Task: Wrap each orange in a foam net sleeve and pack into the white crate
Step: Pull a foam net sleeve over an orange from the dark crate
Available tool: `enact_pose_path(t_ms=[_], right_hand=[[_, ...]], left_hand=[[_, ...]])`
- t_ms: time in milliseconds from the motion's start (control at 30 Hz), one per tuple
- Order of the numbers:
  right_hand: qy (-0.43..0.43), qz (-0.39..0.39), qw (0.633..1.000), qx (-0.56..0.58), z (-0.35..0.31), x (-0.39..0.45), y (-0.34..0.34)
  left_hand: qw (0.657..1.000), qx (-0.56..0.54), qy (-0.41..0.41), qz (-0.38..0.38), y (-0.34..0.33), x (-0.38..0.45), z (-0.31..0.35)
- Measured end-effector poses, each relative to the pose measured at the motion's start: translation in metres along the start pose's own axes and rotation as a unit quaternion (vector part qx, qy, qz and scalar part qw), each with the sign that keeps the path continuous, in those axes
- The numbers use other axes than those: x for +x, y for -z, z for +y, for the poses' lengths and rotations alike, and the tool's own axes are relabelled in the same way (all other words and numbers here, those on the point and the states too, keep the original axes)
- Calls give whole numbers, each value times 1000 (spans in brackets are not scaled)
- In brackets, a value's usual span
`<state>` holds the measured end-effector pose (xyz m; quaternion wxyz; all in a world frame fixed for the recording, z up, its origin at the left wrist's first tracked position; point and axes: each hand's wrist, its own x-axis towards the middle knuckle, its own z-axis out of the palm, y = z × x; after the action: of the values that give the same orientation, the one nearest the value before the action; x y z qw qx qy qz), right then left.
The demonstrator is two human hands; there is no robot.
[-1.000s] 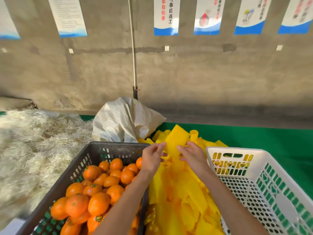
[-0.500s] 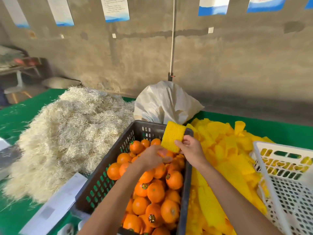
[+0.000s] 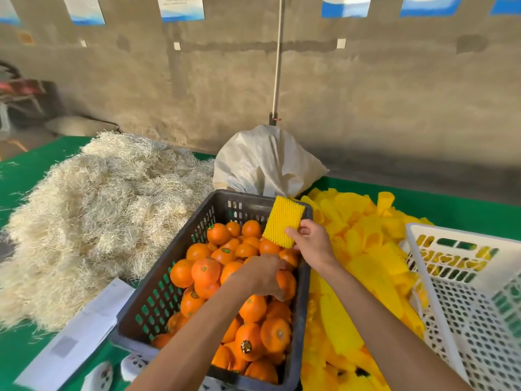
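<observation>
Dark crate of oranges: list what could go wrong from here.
1. The left hand grips an orange in a heaped pile; lifting it may make neighbours roll, though the dark crate walls would likely contain them.
2. The right hand pinches the foam net sleeve only at one corner, so it might slip or stay flat when the orange is pushed in.
</observation>
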<state>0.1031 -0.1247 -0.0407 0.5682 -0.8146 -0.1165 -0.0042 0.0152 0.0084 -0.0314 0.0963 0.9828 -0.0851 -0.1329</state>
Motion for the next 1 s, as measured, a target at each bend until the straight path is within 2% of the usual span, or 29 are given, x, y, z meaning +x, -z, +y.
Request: enact_pose_path(t_ms=[67, 133, 200, 233, 267, 300, 367, 400, 433, 467, 567, 733, 867, 1000], right_hand=[[-5, 4, 1000, -6, -1, -1, 8], [-3, 5, 1000, -15, 0, -1, 15], [20, 31, 997, -73, 0, -1, 24], [32, 51, 992, -111, 0, -2, 28], [37, 67, 987, -141, -1, -3, 30], [42, 79, 982, -164, -3, -4, 31], [76, 95, 970, -209, -4, -7, 30], [104, 104, 962, -231, -5, -9, 28], [131, 110, 952, -254, -6, -11, 27], [154, 112, 941, -278, -7, -13, 27], [201, 105, 917, -327, -4, -18, 24], [215, 30, 941, -260, 4, -22, 28], [139, 60, 981, -125, -2, -21, 36], [57, 50, 987, -142, -13, -14, 35]], left_hand=[[1000, -23, 5, 21, -1, 2, 0], [992, -93, 43, 77, 2, 1, -6], [962, -198, 96, 163, 11, -1, -13], [934, -274, 123, 196, 17, -3, -16], [892, -373, 141, 213, 24, -4, -17], [829, -495, 149, 212, 30, -5, -17], [652, -731, 143, 142, 41, -5, -11], [574, -803, 124, 101, 46, -6, -7], [521, -844, 108, 71, 49, -6, -4], [491, -864, 99, 58, 51, -7, -1], [460, -882, 91, 54, 56, -6, 7], [485, -864, 97, 90, 55, 4, 11], [479, -871, 74, 73, 51, 4, 8], [484, -873, 39, 41, 45, 7, 16]])
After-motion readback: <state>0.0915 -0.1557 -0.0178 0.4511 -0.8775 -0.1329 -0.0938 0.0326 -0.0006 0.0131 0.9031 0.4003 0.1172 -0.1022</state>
